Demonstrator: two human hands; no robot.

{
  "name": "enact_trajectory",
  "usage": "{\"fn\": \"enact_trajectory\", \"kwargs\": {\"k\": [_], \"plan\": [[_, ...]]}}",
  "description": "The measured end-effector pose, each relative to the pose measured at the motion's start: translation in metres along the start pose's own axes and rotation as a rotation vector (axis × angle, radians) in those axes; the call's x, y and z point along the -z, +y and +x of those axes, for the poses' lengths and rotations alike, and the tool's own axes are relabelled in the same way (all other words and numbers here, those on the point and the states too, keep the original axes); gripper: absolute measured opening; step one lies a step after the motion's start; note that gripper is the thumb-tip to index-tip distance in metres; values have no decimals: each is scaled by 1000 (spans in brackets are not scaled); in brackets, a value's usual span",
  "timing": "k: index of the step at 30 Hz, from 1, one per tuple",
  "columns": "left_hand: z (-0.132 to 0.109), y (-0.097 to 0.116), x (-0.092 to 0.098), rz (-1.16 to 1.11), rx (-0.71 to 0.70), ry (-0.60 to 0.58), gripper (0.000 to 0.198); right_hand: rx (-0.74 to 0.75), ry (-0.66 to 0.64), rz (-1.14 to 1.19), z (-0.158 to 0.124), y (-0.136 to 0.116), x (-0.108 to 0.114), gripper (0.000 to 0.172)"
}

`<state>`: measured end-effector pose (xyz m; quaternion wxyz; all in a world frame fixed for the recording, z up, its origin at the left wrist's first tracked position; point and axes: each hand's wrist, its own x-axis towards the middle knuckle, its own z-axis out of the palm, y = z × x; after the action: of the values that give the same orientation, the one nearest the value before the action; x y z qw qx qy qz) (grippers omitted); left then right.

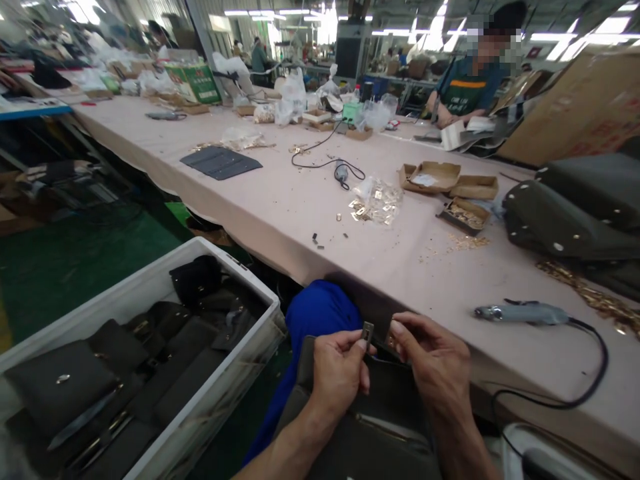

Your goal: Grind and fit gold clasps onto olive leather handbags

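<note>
My left hand (339,370) pinches a small metal clasp (368,331) between thumb and forefinger, just below the table's near edge. My right hand (434,360) is curled beside it, fingertips closed on the dark olive bag (370,427) that lies across my lap. What the right fingers grip exactly is partly hidden. The clasp stands upright against the bag's top edge.
A white crate (200,413) of dark bags stands at my left. On the pink table (280,200) lie a grey corded tool (520,312), loose brass fittings (377,203), small cardboard boxes (435,177) and olive bags (565,223). Another person (473,83) works at the far right.
</note>
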<state>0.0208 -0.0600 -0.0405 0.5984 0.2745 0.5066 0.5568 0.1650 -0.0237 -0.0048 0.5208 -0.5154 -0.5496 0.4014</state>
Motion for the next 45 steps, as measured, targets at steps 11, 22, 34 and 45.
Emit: {"fn": "enact_trajectory", "kwargs": {"k": [11, 22, 34, 45], "plan": [[3, -1, -2, 73, -7, -129, 37, -55, -209, 116, 2, 18, -12, 20], [-1, -4, 4, 108, -34, -170, 42, -93, -199, 55, 4, 28, -16, 22], [-2, -4, 7, 59, -40, -182, 46, -65, -203, 41, 2, 26, -16, 20], [-1, -3, 6, 66, -89, -152, 35, -112, -480, 127, 17, 33, -1, 21]]}}
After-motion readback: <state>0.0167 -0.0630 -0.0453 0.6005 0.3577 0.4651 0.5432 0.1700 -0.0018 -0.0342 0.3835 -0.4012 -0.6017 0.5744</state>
